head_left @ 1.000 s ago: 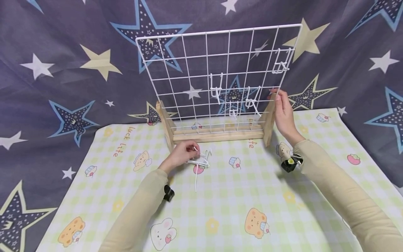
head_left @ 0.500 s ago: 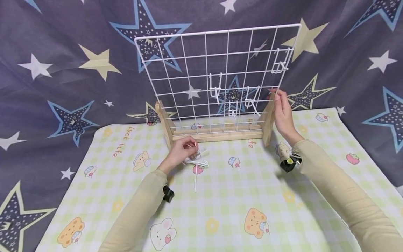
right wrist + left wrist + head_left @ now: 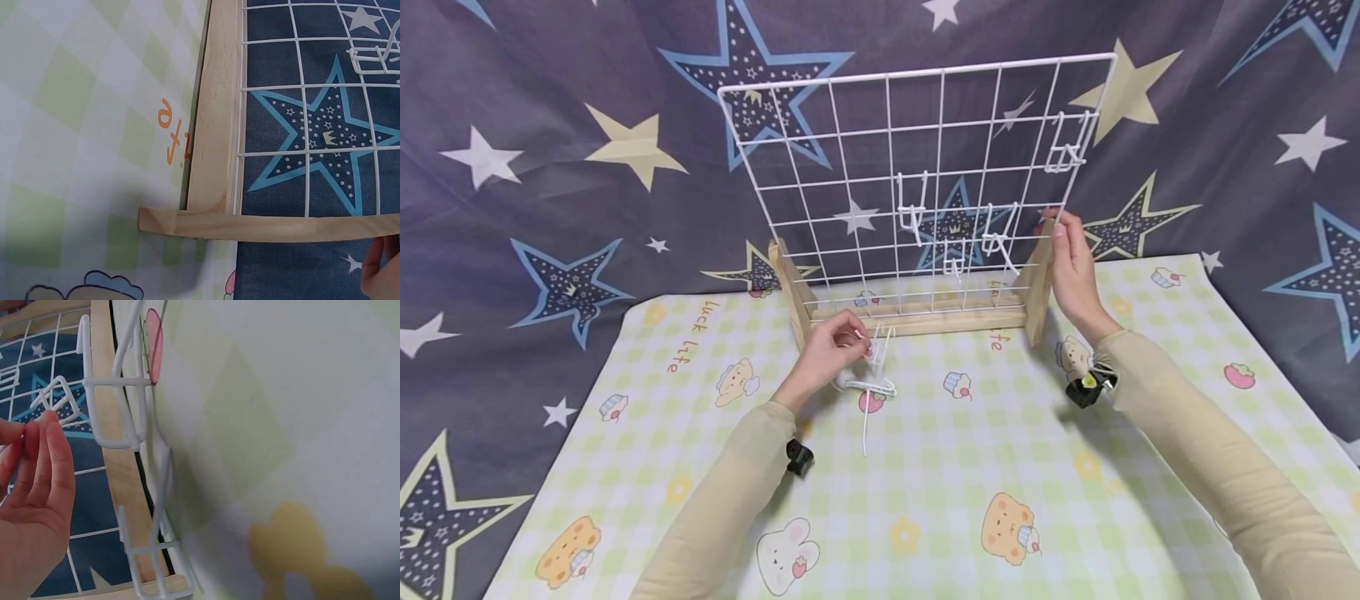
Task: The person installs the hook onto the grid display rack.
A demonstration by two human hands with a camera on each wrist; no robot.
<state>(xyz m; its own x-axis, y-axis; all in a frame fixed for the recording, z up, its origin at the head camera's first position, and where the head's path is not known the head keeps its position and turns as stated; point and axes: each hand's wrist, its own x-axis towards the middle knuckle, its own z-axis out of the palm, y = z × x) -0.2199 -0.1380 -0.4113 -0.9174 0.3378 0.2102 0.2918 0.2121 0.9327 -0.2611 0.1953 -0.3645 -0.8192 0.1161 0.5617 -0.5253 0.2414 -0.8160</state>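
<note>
"Together or apart at the hands?"

"Well apart. At the left hand (image 3: 829, 354), pinching a white wire hook (image 3: 877, 350) just in front of the wooden crossbar (image 3: 925, 322). At the right hand (image 3: 1077, 271), gripping the wooden upright (image 3: 1038, 292) beside the right edge of the white grid (image 3: 941, 127)."

"And room?"

"Tight below the pinched hook, down to loose hooks (image 3: 867, 386); touching or not, impossible to tell. Broader to the right, over cloth (image 3: 970, 450) between the sleeves (image 3: 722, 492). Tighter at the grid's upper right, near a hung hook (image 3: 1063, 158)."
</note>
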